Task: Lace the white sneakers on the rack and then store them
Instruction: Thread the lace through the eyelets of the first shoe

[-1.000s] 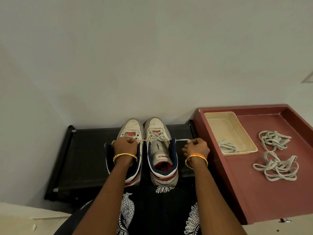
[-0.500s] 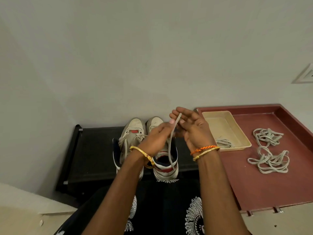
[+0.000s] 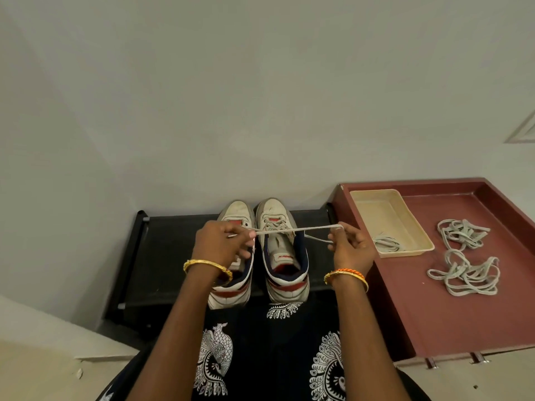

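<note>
The left hand (image 3: 223, 244) and right hand (image 3: 348, 250) are each pinching one end of a lace (image 3: 295, 229), both grips clenched on it, stretching it taut above the sneakers (image 3: 278, 250). The two sneakers are standing side by side on the black rack (image 3: 170, 256), toes toward the wall. To the right, a red tray (image 3: 434, 311) is holding a beige bin (image 3: 385, 215) with a lace bundle inside, and loose laces (image 3: 463, 256) are lying beside the bin.
</note>
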`<state>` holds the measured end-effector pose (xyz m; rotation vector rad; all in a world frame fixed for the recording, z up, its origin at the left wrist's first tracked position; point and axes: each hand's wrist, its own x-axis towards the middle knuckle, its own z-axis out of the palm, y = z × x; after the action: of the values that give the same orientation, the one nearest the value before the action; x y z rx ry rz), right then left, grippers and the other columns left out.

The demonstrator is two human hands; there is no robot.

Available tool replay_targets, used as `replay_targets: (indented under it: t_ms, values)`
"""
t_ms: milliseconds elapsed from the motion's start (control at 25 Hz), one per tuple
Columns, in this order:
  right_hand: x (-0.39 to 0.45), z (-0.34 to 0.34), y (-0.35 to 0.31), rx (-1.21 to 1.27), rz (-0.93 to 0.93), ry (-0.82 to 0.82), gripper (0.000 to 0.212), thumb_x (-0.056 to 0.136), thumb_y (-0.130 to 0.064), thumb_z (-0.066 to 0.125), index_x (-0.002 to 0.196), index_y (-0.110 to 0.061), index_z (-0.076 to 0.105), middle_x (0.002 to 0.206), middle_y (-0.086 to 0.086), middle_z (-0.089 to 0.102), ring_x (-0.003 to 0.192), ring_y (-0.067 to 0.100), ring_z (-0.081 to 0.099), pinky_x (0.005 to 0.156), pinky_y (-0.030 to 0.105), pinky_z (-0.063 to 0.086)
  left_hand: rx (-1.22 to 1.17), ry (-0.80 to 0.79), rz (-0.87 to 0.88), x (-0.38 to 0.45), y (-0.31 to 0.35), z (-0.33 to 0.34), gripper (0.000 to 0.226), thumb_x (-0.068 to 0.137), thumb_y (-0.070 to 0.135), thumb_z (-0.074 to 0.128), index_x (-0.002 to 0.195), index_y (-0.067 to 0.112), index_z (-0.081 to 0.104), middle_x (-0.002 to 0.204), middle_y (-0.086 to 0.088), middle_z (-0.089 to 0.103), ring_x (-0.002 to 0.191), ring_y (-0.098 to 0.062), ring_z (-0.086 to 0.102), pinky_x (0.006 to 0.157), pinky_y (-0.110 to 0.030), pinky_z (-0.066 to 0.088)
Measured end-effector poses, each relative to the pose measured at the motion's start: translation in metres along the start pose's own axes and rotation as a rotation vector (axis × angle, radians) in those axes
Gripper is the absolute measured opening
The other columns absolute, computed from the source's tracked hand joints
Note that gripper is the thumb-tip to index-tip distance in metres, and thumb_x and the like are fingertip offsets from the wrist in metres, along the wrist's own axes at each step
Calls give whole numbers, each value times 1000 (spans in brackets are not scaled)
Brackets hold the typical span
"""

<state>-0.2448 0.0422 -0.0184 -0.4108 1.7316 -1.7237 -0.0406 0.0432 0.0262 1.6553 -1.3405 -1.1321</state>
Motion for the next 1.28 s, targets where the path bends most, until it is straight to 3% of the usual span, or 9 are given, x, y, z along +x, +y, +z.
replay_targets:
  t_ms: [160, 280, 400, 480, 640, 840, 960, 1120, 1280]
  values:
    - [-4, 8, 7, -498, -317, 38, 25, 81, -4, 63, 104, -13, 69, 105, 12, 57, 94, 27, 57, 84, 39, 51, -20, 34, -25, 12, -3, 11, 8, 87, 12, 65, 83, 7, 69, 72, -7, 71, 48, -9, 62, 46, -17, 48]
    - [-7, 19, -10, -698, -662, -339, 38, 70, -13, 61, 106, -20, 69, 118, 5, 55, 113, 23, 49, 95, 40, 39, 81, -216, 45, 25, 4, 22, 14, 94, 7, 53, 95, 5, 67, 86, -8, 72, 58, -6, 60, 48, -9, 43]
    - [-12, 34, -12, -632, -638, -769, 23, 82, -11, 64, 103, -17, 72, 106, 0, 67, 100, 9, 59, 93, 22, 44, 122, -160, 152, 40, 8, 30, 12, 83, 16, 70, 93, 11, 74, 79, 3, 69, 69, 2, 60, 61, -4, 45]
    - [-10, 38, -7, -596, -601, -764, 19, 86, -3, 63, 100, -10, 73, 98, 5, 70, 89, 7, 61, 80, 4, 42, 83, -98, 137, 49, 2, 33, 11, 77, 19, 75, 87, 13, 75, 78, 3, 71, 72, 0, 63, 64, -8, 46]
    - [5, 45, -1, -612, -432, -873, 19, 85, -11, 68, 103, -12, 73, 96, 2, 70, 88, 6, 63, 76, 6, 46, -144, -95, 20, 58, -9, 43, 8, 78, 15, 73, 83, 9, 74, 74, -4, 70, 64, -9, 62, 56, -12, 47]
    - [31, 58, 2, -513, -434, -427, 8, 84, -6, 68, 90, -5, 74, 80, 0, 67, 69, -6, 57, 63, 1, 42, 548, 10, 74, 75, -20, 50, 43, 80, 56, 61, 111, 27, 68, 105, 5, 68, 106, -19, 56, 94, -39, 45]
    - [40, 58, 9, -496, -310, -350, 5, 83, -9, 68, 84, -9, 72, 71, -8, 64, 61, -8, 56, 58, 1, 40, 883, -105, 8, 71, -27, 63, 36, 84, 47, 55, 111, 26, 65, 108, -2, 64, 115, -27, 48, 95, -37, 42]
    - [30, 64, 27, -499, -242, -422, 7, 80, -9, 70, 81, -15, 73, 72, -3, 68, 63, -4, 58, 58, 3, 42, 551, -85, -2, 76, -40, 62, 18, 86, 25, 59, 92, 16, 73, 80, -3, 66, 88, -22, 61, 74, -25, 44]
    - [25, 66, 30, -633, -198, -479, 13, 84, -10, 67, 93, -13, 75, 85, 0, 69, 75, 4, 59, 59, -3, 38, 123, -131, -254, 83, -43, 50, 16, 83, 6, 67, 98, 9, 73, 91, -4, 69, 89, -15, 61, 82, -21, 42]
